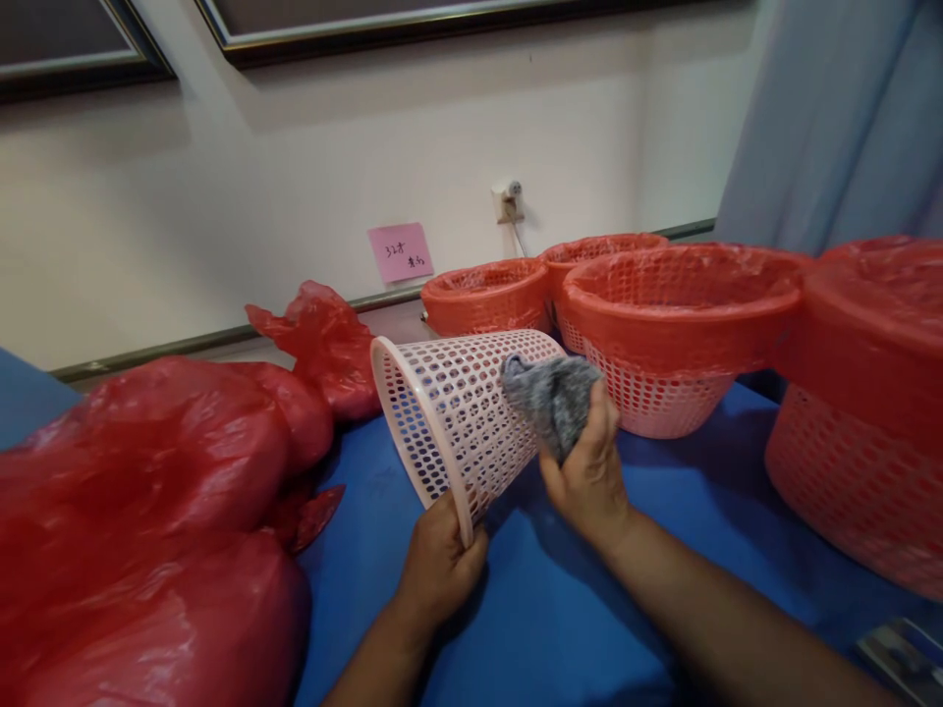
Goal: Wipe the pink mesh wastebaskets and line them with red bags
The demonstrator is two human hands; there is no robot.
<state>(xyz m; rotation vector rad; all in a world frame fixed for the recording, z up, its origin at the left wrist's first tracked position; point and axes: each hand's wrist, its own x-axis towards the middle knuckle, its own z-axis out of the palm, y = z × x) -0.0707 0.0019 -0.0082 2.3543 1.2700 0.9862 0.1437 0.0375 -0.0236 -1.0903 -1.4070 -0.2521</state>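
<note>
This looks like a plain workroom set up for batch handling rather than a home. A long table under a blue cover [560, 609] stands against a bare cream wall [221, 196] that carries a handwritten pink note [400, 251] and a surface-mounted socket [508, 201]. On the table, several identical pink perforated wastebaskets lined with red bags [678, 334] stand in a row. A bare basket [449, 412] of the same kind lies beside them, next to a heap of loose red plastic bags [147, 491]. A blue-grey curtain [832, 118] hangs at the right.
</note>
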